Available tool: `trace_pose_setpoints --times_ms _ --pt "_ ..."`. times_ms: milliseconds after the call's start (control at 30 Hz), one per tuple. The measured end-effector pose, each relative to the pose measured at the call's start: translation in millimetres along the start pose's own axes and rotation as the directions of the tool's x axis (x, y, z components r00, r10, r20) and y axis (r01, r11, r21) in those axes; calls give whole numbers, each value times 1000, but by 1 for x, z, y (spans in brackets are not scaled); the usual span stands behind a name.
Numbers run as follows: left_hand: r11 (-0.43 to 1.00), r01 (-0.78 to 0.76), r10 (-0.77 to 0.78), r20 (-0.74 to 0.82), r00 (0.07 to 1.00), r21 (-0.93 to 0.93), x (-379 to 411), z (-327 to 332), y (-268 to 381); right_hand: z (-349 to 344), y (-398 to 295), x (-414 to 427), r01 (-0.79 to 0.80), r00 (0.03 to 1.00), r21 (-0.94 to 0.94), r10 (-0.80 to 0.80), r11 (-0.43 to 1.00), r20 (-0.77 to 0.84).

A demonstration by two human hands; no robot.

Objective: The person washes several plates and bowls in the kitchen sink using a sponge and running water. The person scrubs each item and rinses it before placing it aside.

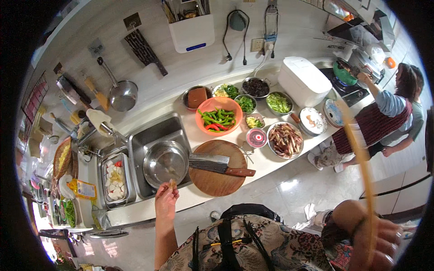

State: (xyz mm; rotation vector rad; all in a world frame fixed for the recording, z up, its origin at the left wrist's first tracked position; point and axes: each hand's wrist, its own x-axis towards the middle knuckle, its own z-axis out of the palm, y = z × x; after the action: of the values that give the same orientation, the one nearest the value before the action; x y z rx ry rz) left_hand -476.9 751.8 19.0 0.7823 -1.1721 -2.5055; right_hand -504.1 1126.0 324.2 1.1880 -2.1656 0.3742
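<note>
My left hand (166,197) pinches a small brownish food piece (172,184) over the near rim of a round steel basin (166,162), which sits in the steel sink (159,130). My right hand (378,238) is raised at the lower right, away from the counter. A blurred yellowish strip crosses in front of it, and whether the hand holds the strip is unclear. A cleaver (208,163) with a wooden handle lies across the round wooden cutting board (217,184). Behind the board, an orange bowl (200,126) holds green and red peppers.
Bowls of chopped vegetables and a plate of reddish sliced food (285,140) line the counter. A white lidded container (303,79) stands farther back. Two people are by the stove at right, one with a hand at a green wok (344,73). A tray (115,179) of white pieces sits left.
</note>
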Motion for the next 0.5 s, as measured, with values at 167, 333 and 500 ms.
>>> trace_pose_setpoints --times_ms 167,333,500 --pt "1000 -20 20 9 1000 -14 0 13 -1 85 59 -47 -168 982 98 175 981 -69" --pt "999 -18 19 19 1000 -47 0 11 -1 171 80 -89 -438 876 329 480 837 -55" --pt "998 -30 32 48 998 -50 3 3 1 181 79 -92 -478 847 399 531 783 -28"
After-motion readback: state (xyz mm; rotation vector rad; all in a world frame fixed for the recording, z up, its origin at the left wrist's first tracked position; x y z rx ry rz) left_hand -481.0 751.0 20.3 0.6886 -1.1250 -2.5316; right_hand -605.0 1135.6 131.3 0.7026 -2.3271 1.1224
